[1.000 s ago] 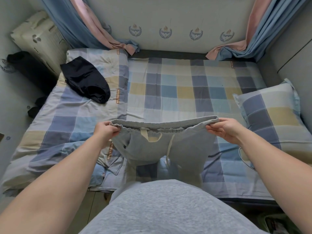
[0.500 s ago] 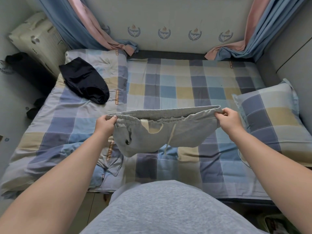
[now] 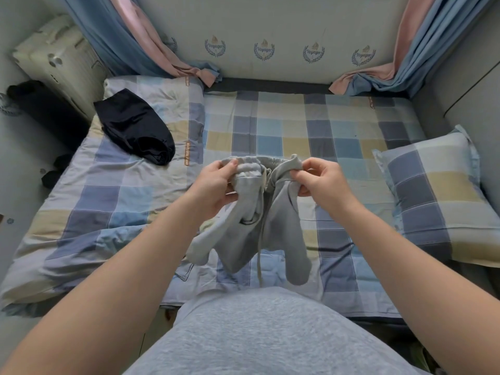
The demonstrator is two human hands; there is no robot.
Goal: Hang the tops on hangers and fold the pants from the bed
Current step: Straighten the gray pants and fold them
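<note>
The left hand pinches one end of the waistband and the right hand the other, both closed on cloth and close together above the checked bed. The grey drawstring shorts hang from them, long axis pointing down toward the person (legs side by side, cord dangling between). Neither hand is nearer; laying them flat likely comes next.

The pants are hanging over the near middle of the bed, between the left hand and the right hand. Another piece of clothing is lying on the blanket at the far left of the bed. The pillow is sitting on the right side. A suitcase is standing past the bed's far left corner.
</note>
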